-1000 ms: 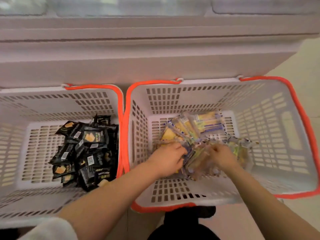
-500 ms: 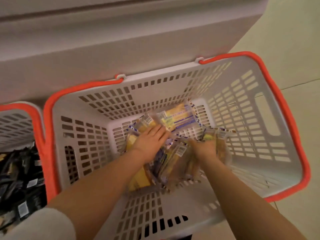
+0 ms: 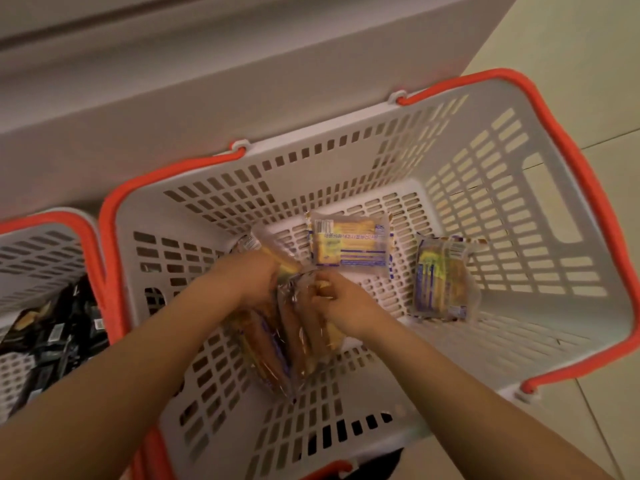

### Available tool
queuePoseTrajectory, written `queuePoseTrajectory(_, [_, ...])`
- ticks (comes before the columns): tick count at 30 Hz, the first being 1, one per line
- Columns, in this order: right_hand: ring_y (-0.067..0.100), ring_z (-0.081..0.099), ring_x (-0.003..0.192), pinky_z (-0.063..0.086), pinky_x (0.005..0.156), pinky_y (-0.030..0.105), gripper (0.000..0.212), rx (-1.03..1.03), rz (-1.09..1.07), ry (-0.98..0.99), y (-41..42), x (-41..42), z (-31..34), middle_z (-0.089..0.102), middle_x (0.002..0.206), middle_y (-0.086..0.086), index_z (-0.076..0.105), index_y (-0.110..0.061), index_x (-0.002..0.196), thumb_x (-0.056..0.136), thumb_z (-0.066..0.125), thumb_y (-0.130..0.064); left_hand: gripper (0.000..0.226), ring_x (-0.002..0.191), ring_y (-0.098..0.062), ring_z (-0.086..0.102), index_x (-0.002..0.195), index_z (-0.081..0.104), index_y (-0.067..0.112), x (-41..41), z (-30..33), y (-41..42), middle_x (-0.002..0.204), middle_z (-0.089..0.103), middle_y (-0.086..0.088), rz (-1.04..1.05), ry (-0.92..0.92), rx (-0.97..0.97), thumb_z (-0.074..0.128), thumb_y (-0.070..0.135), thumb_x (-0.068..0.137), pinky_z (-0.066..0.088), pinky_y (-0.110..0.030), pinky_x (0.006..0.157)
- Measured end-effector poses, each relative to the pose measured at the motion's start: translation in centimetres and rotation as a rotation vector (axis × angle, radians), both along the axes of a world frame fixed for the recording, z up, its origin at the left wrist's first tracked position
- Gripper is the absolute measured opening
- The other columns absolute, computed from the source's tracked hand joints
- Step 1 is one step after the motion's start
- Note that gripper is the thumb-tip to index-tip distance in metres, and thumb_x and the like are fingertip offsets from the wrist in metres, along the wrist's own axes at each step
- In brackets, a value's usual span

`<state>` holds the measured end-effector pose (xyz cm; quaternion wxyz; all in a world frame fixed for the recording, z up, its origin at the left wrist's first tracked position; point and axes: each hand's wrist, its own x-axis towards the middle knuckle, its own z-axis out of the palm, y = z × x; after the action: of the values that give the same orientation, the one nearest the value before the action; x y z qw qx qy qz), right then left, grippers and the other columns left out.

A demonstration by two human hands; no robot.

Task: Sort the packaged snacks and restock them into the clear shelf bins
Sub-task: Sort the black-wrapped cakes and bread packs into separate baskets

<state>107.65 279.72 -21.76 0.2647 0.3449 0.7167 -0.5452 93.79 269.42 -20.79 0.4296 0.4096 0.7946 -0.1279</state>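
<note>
Both my hands are inside a white slotted basket (image 3: 540, 209) with an orange rim. Together they hold a stack of clear-wrapped yellow snack packs (image 3: 287, 341), stood on edge and lifted off the basket floor. My left hand (image 3: 256, 275) grips the stack's left side. My right hand (image 3: 339, 306) grips its right side, fingers curled over the top. One yellow-and-blue pack (image 3: 349, 242) lies flat on the basket floor behind the hands. A small bundle of the same packs (image 3: 443, 282) leans at the right.
A second orange-rimmed basket (image 3: 41, 251) at the left holds several black snack packs (image 3: 59, 334). A pale cabinet front (image 3: 242, 81) stands just behind both baskets. Tiled floor (image 3: 588, 46) lies to the right.
The scattered packs have been gathered into one stack between my hands and raised. The view has shifted right and closer, leaving one pack and a small bundle on the basket floor.
</note>
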Motion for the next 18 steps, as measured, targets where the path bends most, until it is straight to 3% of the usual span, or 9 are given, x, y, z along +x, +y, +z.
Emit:
queuePoseTrajectory(2, [0.023, 0.059, 0.101, 0.047, 0.083, 0.034, 0.027, -0.036, -0.107, -0.021, 2.3, 0.5, 0.4, 0.064, 0.107, 0.004, 0.059, -0.011, 0.118, 0.094, 0.048, -0.017, 0.016, 0.064, -0.013, 0.051, 0.069, 0.052, 0.022, 0.4, 0.6, 0.3, 0.071, 0.054, 0.002, -0.011, 0.031, 0.002, 0.051, 0.031, 0.083, 0.039, -0.026, 0.054])
queuePoseTrajectory(3, [0.025, 0.059, 0.097, 0.047, 0.082, 0.037, 0.027, 0.074, -0.142, -0.050, 3.8, 0.9, 0.4, 0.064, 0.103, 0.007, 0.060, -0.007, 0.116, 0.095, 0.046, -0.015, 0.018, 0.065, -0.014, 0.051, 0.070, 0.053, 0.022, 0.8, 0.8, 0.5, 0.073, 0.055, 0.002, -0.028, 0.067, 0.051, 0.049, 0.034, 0.083, 0.039, -0.026, 0.055])
queuePoseTrajectory(6, [0.034, 0.051, 0.105, 0.042, 0.084, 0.041, 0.030, 0.843, -0.137, -0.168, 8.7, 3.0, -0.4, 0.055, 0.115, 0.018, 0.053, -0.002, 0.118, 0.091, 0.043, -0.011, 0.025, 0.084, -0.019, 0.058, 0.103, 0.055, 0.022, 2.8, 0.3, 1.4, 0.096, 0.062, -0.004, 0.032, 0.037, 0.327, 0.047, 0.040, 0.088, 0.050, -0.032, 0.067])
queuePoseTrajectory(7, [0.037, 0.045, 0.111, 0.040, 0.087, 0.043, 0.032, 0.984, -0.197, -0.202, 9.9, 4.0, -0.7, 0.049, 0.121, 0.021, 0.050, 0.000, 0.120, 0.090, 0.043, -0.009, 0.032, 0.089, -0.020, 0.058, 0.113, 0.051, 0.020, 3.6, 0.0, 1.8, 0.105, 0.061, -0.005, 0.056, 0.001, 0.375, 0.046, 0.041, 0.090, 0.050, -0.033, 0.070])
queuePoseTrajectory(8, [0.039, 0.041, 0.116, 0.038, 0.091, 0.045, 0.035, 1.005, -0.315, -0.256, 10.7, 4.9, -1.1, 0.044, 0.127, 0.023, 0.046, 0.002, 0.123, 0.090, 0.044, -0.009, 0.039, 0.095, -0.021, 0.058, 0.122, 0.046, 0.019, 4.3, -0.4, 2.2, 0.114, 0.058, -0.006, 0.059, -0.019, 0.378, 0.045, 0.043, 0.091, 0.050, -0.033, 0.073])
queuePoseTrajectory(10, [0.039, 0.034, 0.126, 0.034, 0.099, 0.046, 0.044, 0.837, -0.566, -0.413, 11.4, 6.0, -2.1, 0.037, 0.136, 0.024, 0.036, 0.003, 0.130, 0.092, 0.047, -0.015, 0.056, 0.105, -0.023, 0.056, 0.134, 0.036, 0.017, 5.5, -1.3, 3.0, 0.130, 0.049, -0.007, 0.027, -0.002, 0.293, 0.046, 0.050, 0.090, 0.050, -0.035, 0.078])
queuePoseTrajectory(13, [0.037, 0.043, 0.125, 0.037, 0.100, 0.043, 0.049, 0.488, -0.761, -0.502, 11.3, 6.9, -4.0, 0.044, 0.135, 0.023, 0.036, 0.004, 0.129, 0.091, 0.052, -0.022, 0.058, 0.106, -0.024, 0.055, 0.128, 0.039, 0.018, 6.8, -2.5, 3.8, 0.127, 0.050, -0.007, -0.045, 0.067, 0.203, 0.049, 0.057, 0.086, 0.046, -0.035, 0.079])
queuePoseTrajectory(16, [0.035, 0.057, 0.109, 0.046, 0.084, 0.035, 0.045, 0.403, -0.678, -0.403, 10.7, 6.3, -3.7, 0.059, 0.118, 0.019, 0.051, -0.003, 0.121, 0.085, 0.061, -0.028, 0.053, 0.109, -0.023, 0.054, 0.122, 0.042, 0.019, 7.1, -2.9, 3.6, 0.125, 0.051, -0.005, -0.051, 0.117, 0.219, 0.051, 0.055, 0.085, 0.044, -0.034, 0.084])
queuePoseTrajectory(18, [0.031, 0.060, 0.097, 0.048, 0.078, 0.033, 0.038, 0.502, -0.441, -0.336, 9.5, 5.1, -2.9, 0.064, 0.108, 0.014, 0.057, -0.008, 0.114, 0.085, 0.058, -0.032, 0.050, 0.110, -0.023, 0.053, 0.120, 0.043, 0.019, 6.8, -2.9, 3.1, 0.127, 0.051, -0.004, -0.049, 0.137, 0.221, 0.053, 0.053, 0.085, 0.043, -0.035, 0.087])
